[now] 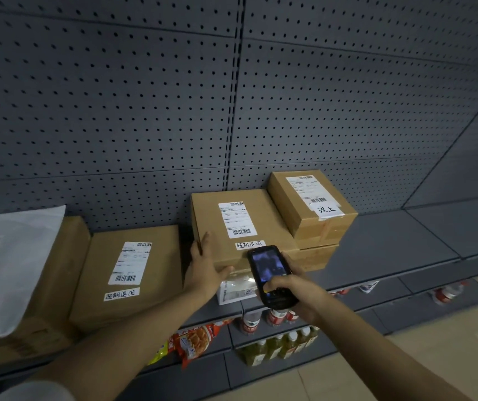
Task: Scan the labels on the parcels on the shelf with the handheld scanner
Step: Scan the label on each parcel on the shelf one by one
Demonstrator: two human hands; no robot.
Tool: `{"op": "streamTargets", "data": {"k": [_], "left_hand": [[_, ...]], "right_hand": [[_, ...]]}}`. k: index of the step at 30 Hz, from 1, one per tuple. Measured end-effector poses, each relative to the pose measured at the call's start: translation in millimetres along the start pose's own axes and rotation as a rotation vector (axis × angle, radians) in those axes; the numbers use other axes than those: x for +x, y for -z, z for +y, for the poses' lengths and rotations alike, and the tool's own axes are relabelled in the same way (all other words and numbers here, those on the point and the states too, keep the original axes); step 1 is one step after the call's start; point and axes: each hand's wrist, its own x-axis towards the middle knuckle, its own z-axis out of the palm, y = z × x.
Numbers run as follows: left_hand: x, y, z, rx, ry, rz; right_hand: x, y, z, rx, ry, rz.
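Several brown cardboard parcels with white labels stand on the grey shelf (391, 244). My left hand (206, 264) rests on the front left corner of the middle parcel (272, 224), fingers straight along its left side and thumb across its front face. My right hand (295, 296) grips the black handheld scanner (268, 273). The scanner's lit screen faces me and its top end is just below the middle parcel's label (237, 219). A smaller parcel (298, 195) sits on the middle parcel's right end. A flat parcel (162, 270) lies to the left.
A white plastic bag (9, 261) covers another box at the far left. A pale packet (233, 289) lies under the middle parcel's front edge. Lower shelves hold bottles (278, 345) and a red snack pack (197, 340). A grey pegboard wall backs the shelf.
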Motion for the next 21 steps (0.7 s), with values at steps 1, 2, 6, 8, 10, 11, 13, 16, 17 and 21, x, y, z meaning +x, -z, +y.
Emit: {"op": "streamTargets", "data": {"k": [1, 2, 6, 8, 10, 11, 13, 16, 17, 21], "left_hand": [[0.1, 0.0, -0.7, 0.001, -0.003, 0.0], [-0.3, 0.6, -1.7, -0.004, -0.004, -0.001], [-0.7, 4.4, -4.6, -0.051, -0.016, -0.016], [-1.1, 7.3, -4.3, -0.065, -0.03, -0.032], [-1.2, 10.0, -5.1, -0.07, -0.045, -0.051], [-1.7, 10.9, -6.4, -0.074, -0.053, -0.063], [-4.8, 12.6, -11.3, -0.072, -0.064, -0.079], [-12.1, 16.7, -29.2, -0.045, -0.063, -0.082], [-13.9, 20.2, -37.4, -0.037, -0.051, -0.081], [-18.6, 42.2, -73.4, 0.193, 0.006, -0.053]], "right_hand": [[0.2, 0.2, 0.4, 0.003, -0.001, -0.003], [0.1, 0.6, 0.5, 0.004, 0.0, -0.009], [-0.2, 3.7, -6.1, 0.019, -0.014, -0.066], [1.0, 4.8, -12.7, 0.041, -0.025, -0.103], [1.5, 2.6, -18.6, 0.036, -0.031, -0.122], [2.2, 0.1, -20.2, 0.031, -0.029, -0.125], [4.5, -6.5, -20.4, 0.026, -0.02, -0.124], [13.9, -21.0, -14.5, 0.06, 0.008, -0.087], [16.4, -27.4, -13.2, 0.071, 0.017, -0.075], [24.6, -52.5, -12.3, 0.057, 0.061, -0.054]]}}
